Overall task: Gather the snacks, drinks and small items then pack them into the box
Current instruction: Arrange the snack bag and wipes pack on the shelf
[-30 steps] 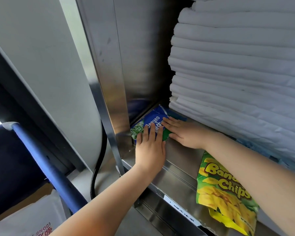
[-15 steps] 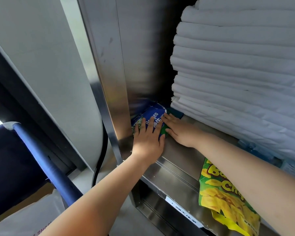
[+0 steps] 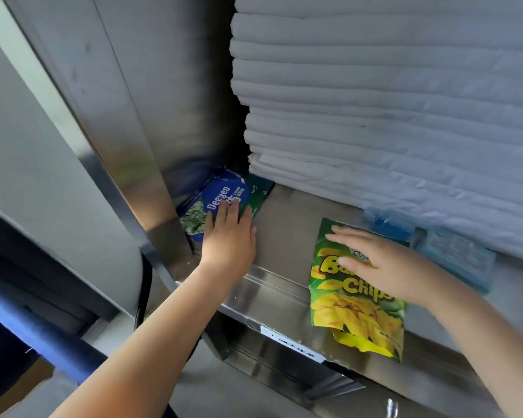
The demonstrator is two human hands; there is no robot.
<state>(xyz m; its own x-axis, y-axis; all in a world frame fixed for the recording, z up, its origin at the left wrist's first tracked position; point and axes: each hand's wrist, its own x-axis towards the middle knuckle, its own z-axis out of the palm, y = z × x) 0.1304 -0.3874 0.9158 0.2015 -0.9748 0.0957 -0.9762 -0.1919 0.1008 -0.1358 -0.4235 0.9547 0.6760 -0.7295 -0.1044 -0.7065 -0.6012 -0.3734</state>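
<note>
A blue and green Deeyeo pack lies in the back left corner of a steel shelf, with a green pack partly under it. My left hand rests flat on the blue pack, fingers straight. A green and yellow Banana Chips bag lies over the shelf's front edge at the right. Over its upper half my right hand is spread with straight fingers. Whether that hand touches the bag I cannot tell.
A tall stack of folded white linen fills the shelf behind. Light blue packets lie under its right end. A steel side wall bounds the shelf at left. A blue bar and a black hose are at lower left.
My right hand has left the blue pack and moved right, over the Banana Chips bag. My left hand stays on the blue pack. The camera has shifted closer.
</note>
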